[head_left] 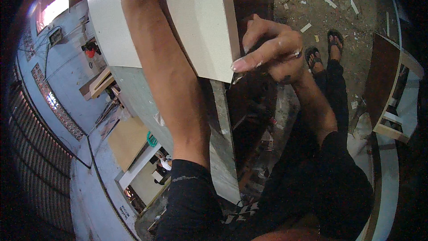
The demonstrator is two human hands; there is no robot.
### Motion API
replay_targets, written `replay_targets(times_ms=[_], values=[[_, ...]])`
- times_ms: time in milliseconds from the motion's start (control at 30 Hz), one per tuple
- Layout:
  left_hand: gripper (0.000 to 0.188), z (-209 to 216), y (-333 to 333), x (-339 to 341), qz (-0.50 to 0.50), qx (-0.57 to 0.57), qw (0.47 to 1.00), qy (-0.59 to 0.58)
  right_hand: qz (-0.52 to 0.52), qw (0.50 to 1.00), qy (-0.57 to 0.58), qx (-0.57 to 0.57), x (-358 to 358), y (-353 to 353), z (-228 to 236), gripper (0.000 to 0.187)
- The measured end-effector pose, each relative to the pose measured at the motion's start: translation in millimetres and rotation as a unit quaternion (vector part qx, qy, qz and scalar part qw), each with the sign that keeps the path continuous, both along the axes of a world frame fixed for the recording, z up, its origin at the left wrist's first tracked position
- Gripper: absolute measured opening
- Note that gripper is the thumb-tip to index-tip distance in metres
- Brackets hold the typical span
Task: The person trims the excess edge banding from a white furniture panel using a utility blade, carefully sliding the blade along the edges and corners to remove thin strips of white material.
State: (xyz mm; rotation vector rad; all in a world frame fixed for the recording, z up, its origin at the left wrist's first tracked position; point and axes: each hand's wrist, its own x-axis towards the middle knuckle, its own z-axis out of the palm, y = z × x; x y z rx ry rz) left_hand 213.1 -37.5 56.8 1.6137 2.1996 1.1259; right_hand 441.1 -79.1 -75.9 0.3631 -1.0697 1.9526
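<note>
A white panel (203, 31) lies on a grey-topped workbench (138, 85), with one corner jutting out toward me. At that corner is my right hand (274, 49), its fingers curled and whitish smears on the skin. One fingertip rests against the panel's edge, just above the corner. Whether something small is pinched there is hidden. My left forearm (167, 76) reaches across the panel toward the top of the picture, where the left hand passes out of view.
Wood offcuts (329, 1) and scraps litter the floor right of the bench. Two feet in dark sandals (335, 39) stand there. A brown and white wooden frame (392, 89) is at the far right. Boards (129, 140) lean left of the bench, before a light blue wall (71, 76).
</note>
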Motion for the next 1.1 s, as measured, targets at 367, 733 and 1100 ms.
replay_targets(times_ms=[367,733,1100], values=[[0.047,-2.3,-1.7,-0.9,-0.001,0.001,1.0,-0.014,-0.057,0.99,0.033,0.128,-1.9,15.9,-1.8,0.043],[0.048,-3.7,-2.2,-0.2,0.001,0.0,1.0,-0.03,-0.037,0.985,0.042,0.162,-0.6,28.1,5.3,0.013],[0.048,-4.9,-1.2,-0.9,0.004,0.004,0.999,-0.047,0.005,0.994,0.014,0.11,0.9,16.3,-4.4,0.041]])
